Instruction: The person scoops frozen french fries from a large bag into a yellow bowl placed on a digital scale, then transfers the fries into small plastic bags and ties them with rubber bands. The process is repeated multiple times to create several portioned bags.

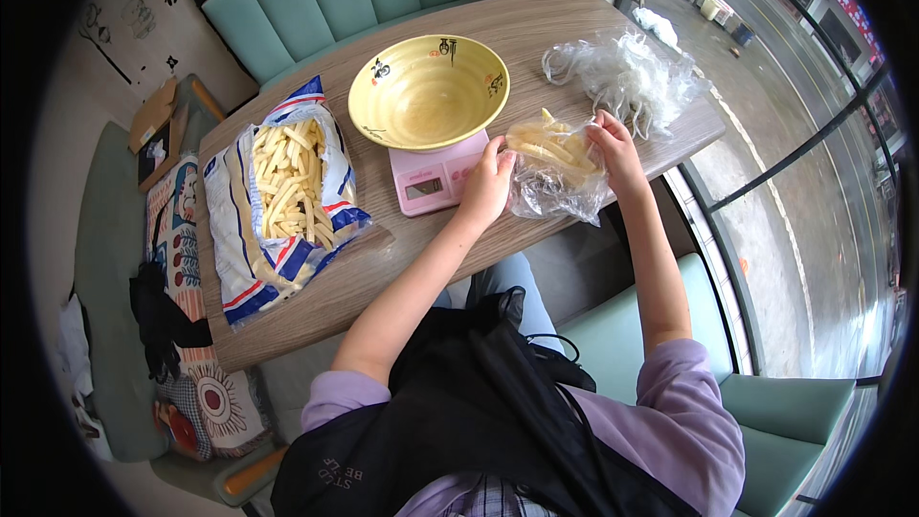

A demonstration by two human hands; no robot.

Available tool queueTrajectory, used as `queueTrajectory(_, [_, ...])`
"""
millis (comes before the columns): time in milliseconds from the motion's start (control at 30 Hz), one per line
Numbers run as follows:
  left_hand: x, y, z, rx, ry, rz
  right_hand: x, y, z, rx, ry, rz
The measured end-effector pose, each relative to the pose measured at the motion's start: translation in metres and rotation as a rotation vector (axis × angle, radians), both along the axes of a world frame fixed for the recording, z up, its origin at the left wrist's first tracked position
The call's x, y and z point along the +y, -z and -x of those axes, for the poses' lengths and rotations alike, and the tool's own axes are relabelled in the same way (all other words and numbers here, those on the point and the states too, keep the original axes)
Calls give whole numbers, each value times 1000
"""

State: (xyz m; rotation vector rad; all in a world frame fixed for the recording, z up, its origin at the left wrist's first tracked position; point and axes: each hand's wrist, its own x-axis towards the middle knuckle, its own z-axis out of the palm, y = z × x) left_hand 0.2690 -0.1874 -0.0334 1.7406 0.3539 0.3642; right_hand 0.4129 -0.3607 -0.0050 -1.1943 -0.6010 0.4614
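Between my hands is a clear plastic bag (560,158) with pale cut fries inside. My left hand (490,183) grips its left side, and my right hand (617,151) pinches its upper right edge. Left of it, a yellow bowl (429,97) with dark painted characters rests on a pink digital kitchen scale (431,190); no fries show in the bowl. A large blue, white and red plastic bag (237,230) lies torn wide at the left, full of fries (291,179). A heap of thin clear plastic bags (632,82) lies at the right.
The wooden table (402,258) has a green padded bench (359,0) along its far side. A window (775,194) borders the right. At the left, a cardboard box (158,136), patterned cushions and a black cloth (161,309) lie on another bench. A green seat (624,345) is near me.
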Motion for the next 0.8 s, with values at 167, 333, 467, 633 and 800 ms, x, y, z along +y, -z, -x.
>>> queueTrajectory(167, [-1, -5, 2, -105, -92, -307, -6, -20, 7, -24, -28, -93])
queueTrajectory(333, [-13, -18, 8, -430, -178, -263, -14, -42, 12, -65, -148, -86])
queueTrajectory(467, [-7, -39, 24, -262, -8, -66, -17, -52, 17, -163, -229, -35])
queueTrajectory(633, [-3, -33, 32, -551, -23, -109, -16, -71, 31, -267, -278, 8])
queueTrajectory(800, [17, -48, 62, -522, 25, -49, -1, -94, 52, -362, -400, 146])
